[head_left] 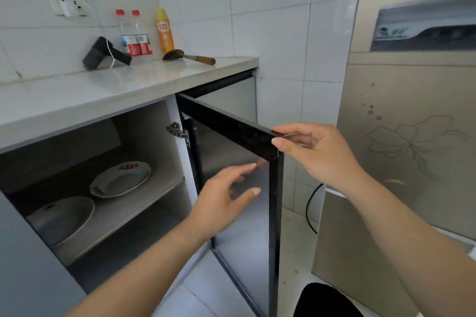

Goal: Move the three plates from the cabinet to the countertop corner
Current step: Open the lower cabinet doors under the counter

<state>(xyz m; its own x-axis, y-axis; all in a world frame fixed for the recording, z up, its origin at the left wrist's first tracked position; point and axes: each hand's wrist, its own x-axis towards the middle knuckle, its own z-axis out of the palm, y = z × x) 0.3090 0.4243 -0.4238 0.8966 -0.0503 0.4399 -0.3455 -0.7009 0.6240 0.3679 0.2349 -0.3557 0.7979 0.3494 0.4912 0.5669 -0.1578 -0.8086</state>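
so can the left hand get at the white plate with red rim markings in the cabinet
Probably yes: the black-framed cabinet door stands open, the right hand pinching its top corner, and the empty left hand has nothing between it and the white red-marked plate.

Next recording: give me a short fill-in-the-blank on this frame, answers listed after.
The right hand pinches the top corner of the black-framed cabinet door, which stands ____.
The white round plate with red rim markings lies inside the ____.
The two clear plastic bottles on the pale stone countertop have ____ caps.
The left hand holds ____.
Answers: open; cabinet; red; nothing.
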